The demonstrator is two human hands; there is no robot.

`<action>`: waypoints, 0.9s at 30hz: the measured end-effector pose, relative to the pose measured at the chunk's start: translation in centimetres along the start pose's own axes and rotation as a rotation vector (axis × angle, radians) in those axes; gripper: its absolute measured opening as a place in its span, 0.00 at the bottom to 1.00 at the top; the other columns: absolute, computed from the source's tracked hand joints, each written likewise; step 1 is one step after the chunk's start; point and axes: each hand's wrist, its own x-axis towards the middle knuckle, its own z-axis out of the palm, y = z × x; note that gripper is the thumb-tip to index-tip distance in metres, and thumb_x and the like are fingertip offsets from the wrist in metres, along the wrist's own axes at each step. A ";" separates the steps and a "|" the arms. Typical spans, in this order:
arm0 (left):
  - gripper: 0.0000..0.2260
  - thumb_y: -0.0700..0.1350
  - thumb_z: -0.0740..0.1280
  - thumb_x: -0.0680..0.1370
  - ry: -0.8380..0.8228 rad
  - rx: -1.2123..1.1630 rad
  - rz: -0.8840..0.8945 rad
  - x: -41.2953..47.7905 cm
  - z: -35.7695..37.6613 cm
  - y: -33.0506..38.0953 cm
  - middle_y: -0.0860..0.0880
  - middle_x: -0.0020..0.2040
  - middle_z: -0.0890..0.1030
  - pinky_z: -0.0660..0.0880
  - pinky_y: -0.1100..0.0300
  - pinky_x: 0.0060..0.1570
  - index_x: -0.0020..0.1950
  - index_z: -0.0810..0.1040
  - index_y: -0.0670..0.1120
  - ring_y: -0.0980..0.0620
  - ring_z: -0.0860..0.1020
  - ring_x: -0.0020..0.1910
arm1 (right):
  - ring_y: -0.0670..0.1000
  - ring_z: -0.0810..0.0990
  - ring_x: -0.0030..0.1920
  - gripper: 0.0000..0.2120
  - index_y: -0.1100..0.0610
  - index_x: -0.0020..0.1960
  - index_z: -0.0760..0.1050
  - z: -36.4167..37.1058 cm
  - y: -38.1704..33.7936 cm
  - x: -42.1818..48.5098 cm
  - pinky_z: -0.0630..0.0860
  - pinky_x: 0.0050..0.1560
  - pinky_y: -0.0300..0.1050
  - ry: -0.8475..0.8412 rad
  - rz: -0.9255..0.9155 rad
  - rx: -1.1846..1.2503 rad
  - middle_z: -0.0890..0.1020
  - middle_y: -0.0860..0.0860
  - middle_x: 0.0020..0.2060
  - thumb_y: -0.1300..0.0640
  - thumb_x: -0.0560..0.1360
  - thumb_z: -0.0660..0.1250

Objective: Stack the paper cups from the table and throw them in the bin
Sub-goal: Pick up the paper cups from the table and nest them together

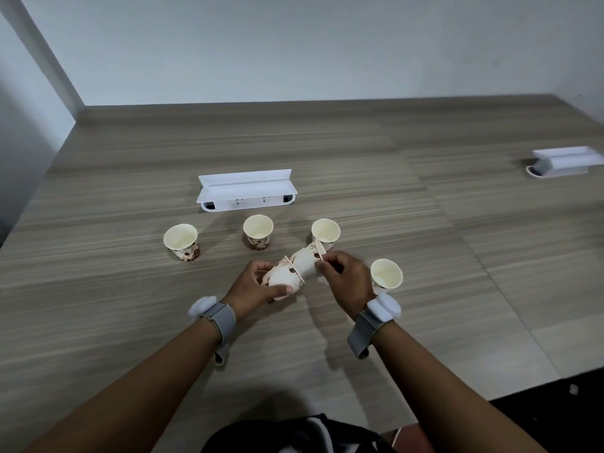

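Observation:
Several paper cups with a brown print stand upright on the wooden table (130, 305): one at the left (181, 241), one in the middle (258, 231), one at the right (326, 233) and one nearer me on the right (386, 275). Above the table I hold a tilted pair of nested cups. My left hand (253, 286) grips the lower cup (281, 284) by its base. My right hand (346, 277) pinches the rim of the upper cup (307, 261), which sits partly inside the lower one. No bin is in view.
A white pop-up socket box (245, 191) stands open behind the cups. A second white socket box (563, 161) sits at the far right. Both wrists carry grey straps with white devices. The table's near edge meets a dark floor at the lower right.

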 end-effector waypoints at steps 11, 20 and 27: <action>0.19 0.38 0.70 0.73 -0.102 -0.511 -0.169 1.2 2.3 0.8 0.45 0.50 0.81 0.81 0.50 0.42 0.63 0.72 0.44 0.46 0.81 0.41 | 0.50 0.80 0.36 0.06 0.55 0.42 0.82 -1.1 2.0 0.2 0.78 0.46 0.49 -0.037 0.037 0.015 0.80 0.45 0.30 0.60 0.74 0.66; 0.11 0.36 0.67 0.75 -0.112 -0.581 -0.206 1.7 3.0 0.8 0.42 0.48 0.81 0.82 0.55 0.38 0.56 0.77 0.43 0.45 0.80 0.45 | 0.53 0.83 0.38 0.06 0.59 0.46 0.83 -0.9 2.8 0.1 0.78 0.38 0.47 -0.016 0.108 0.099 0.83 0.52 0.34 0.62 0.73 0.67; 0.09 0.37 0.68 0.74 -0.113 -0.559 -0.212 1.8 3.1 0.7 0.43 0.48 0.82 0.81 0.58 0.42 0.54 0.79 0.45 0.47 0.80 0.46 | 0.46 0.81 0.35 0.04 0.56 0.43 0.83 -1.0 3.4 0.2 0.72 0.30 0.33 -0.003 0.134 0.164 0.83 0.47 0.33 0.61 0.71 0.70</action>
